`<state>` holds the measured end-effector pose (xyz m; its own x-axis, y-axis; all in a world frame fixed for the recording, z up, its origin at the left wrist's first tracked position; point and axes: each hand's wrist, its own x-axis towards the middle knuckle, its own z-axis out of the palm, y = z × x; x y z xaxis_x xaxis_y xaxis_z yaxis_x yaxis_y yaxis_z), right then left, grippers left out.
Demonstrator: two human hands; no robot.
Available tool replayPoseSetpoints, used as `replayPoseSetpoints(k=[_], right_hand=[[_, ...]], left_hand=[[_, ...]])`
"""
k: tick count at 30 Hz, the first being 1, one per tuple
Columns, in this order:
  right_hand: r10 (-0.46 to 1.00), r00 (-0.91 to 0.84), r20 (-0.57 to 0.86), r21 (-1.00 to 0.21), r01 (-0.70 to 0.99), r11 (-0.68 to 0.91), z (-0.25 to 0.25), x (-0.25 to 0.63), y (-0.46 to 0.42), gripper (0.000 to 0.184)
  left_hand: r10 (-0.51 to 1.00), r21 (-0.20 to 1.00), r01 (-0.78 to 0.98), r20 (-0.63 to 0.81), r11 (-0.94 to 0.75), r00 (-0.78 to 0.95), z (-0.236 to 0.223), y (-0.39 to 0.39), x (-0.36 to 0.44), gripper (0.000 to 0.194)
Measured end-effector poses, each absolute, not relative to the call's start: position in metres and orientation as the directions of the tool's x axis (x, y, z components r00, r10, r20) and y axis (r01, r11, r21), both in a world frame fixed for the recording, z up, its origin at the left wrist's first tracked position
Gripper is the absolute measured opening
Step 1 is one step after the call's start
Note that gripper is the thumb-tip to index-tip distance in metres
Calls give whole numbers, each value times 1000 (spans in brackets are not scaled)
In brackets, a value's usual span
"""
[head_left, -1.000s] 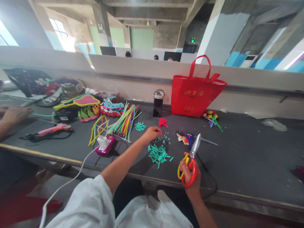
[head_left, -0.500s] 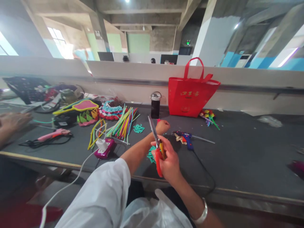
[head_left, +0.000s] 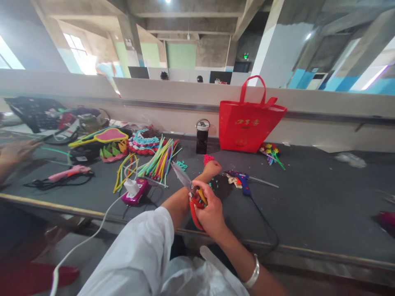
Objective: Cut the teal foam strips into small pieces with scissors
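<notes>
As the head camera showed it, the person's right grip (head_left: 212, 211) was closed around the handles of a pair of red-and-yellow-handled scissors (head_left: 183, 176), whose blades slanted leftward across the left forearm (head_left: 175, 207). A second earlier the scissors had stood up to the right of the green cut pieces (head_left: 211, 185), clear of that arm; now they lay over it in the view, tipped further left than half a second before. The left grip (head_left: 212, 167) had curled in at the wrist just beside a small heap of red cut pieces (head_left: 207, 158); whether it was pinching anything I could not tell. No material showed between the blades, so the cutting appeared paused while the left grip seemed occupied near the heap. Forearm and right grip hid most of the green pieces on the dark tabletop (head_left: 311, 201). A teal heap (head_left: 182, 165) sat just behind the blades, near their tips, and a blue hot-glue gun (head_left: 245, 181) lay apart to the right.

For writing, the red tote bag (head_left: 251, 133) bore large gold-coloured Chinese characters, too soft to read with certainty, above a smaller line and a faint emblem. No lettering was legible on the dark tumbler (head_left: 202, 142).
</notes>
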<state>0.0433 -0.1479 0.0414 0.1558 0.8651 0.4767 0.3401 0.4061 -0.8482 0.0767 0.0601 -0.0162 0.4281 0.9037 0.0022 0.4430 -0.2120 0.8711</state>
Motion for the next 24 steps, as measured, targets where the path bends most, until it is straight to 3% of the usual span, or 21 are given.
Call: replayPoseSetpoints(k=[3,9,18,24], right_hand=[[881,166,443,-877,285,387,42,42,-148,49],[901,132,414,-876,327,355,40,40,-147,53],[933,280,225,-961,-97,260,35,48,-153,44],[909,396,129,-974,-124,192,31,83,-171,49]], left_hand=[[922,848,497,-28,-183,387,-18,60,75,8],[932,841,519,-52,-152,358,-17,56,75,16],[946,882,459,-57,-102,320,-11,55,63,9],[951,941,333,-53,-55,305,2,50,50,6]])
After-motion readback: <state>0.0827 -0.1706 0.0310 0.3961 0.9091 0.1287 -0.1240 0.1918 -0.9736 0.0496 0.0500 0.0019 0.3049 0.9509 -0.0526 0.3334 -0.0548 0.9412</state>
